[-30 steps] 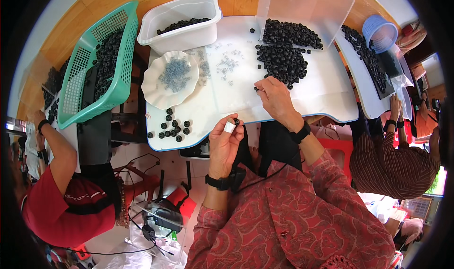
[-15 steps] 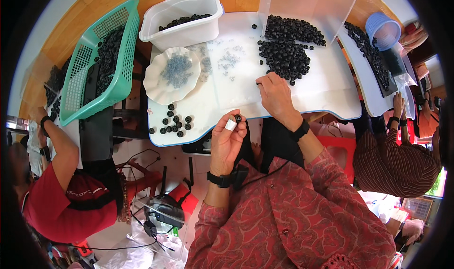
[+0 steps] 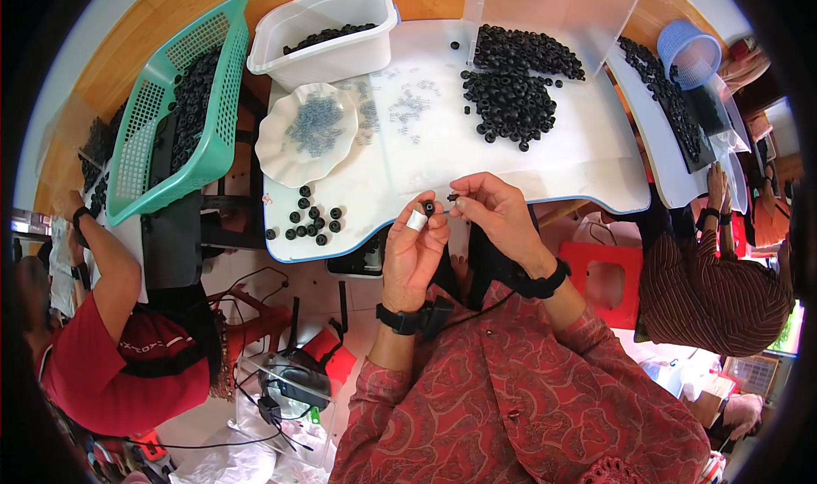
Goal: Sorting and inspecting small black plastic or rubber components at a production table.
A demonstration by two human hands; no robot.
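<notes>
My left hand [image 3: 414, 250], with a white wrap on one finger, pinches a small round black part [image 3: 428, 207] with a hole in it, at the table's front edge. Close to its right, my right hand [image 3: 498, 216] is closed on another small black piece [image 3: 454, 199] between thumb and fingertips. The two pieces are a short gap apart. Beyond my right hand lies a heap of black parts [image 3: 511, 105]. To the left, several loose black parts [image 3: 315, 212] sit near the table's corner. A scalloped white plate [image 3: 277, 148] there holds many small clear pieces [image 3: 317, 126].
A white tub [image 3: 332, 65] of black parts stands at the back, with a clear bin [image 3: 553, 11] tipped behind the heap. Clear bits [image 3: 410, 105] are scattered mid-table. A green basket [image 3: 230, 109] and a co-worker's arm [image 3: 111, 254] are at left; a red stool [image 3: 602, 284] stands right.
My right hand has drawn back from the heap toward my left hand, now with a small black piece in its fingertips. My left hand has barely moved and keeps its black part.
</notes>
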